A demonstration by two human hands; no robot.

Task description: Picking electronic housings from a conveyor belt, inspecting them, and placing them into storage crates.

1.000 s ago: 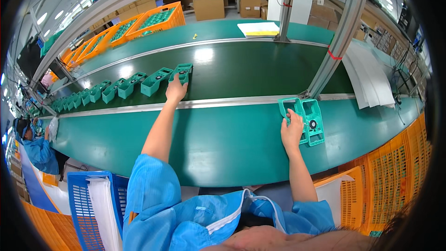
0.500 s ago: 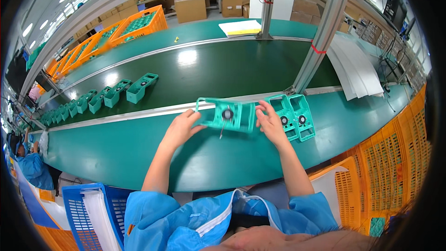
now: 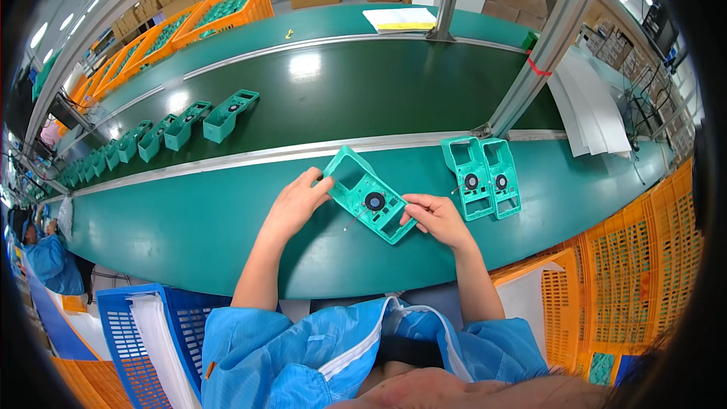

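Between my hands is a green plastic housing (image 3: 362, 188), tilted over the bench, with a round black speaker-like part and a thin wire hanging from it. My left hand (image 3: 297, 201) grips its upper left edge between thumb and fingers. At the lower right end, my right hand (image 3: 437, 220) pinches the rim. Two similar green housings lie side by side to the right, a left one (image 3: 467, 197) and a right one (image 3: 502, 174), each with a round black part inside.
A row of green housings (image 3: 219, 123) stands on the dark green conveyor belt (image 3: 341, 91) beyond the metal rail. An upright metal post (image 3: 522, 83) rises at the right. Orange crates (image 3: 621, 273) stand at my right, a blue basket (image 3: 144, 341) at my left. Another person (image 3: 53, 261) works far left.
The housing in my hands has turned clockwise, its right end now lower and nearer me. My right hand has come down with it, away from the two housings at the right.
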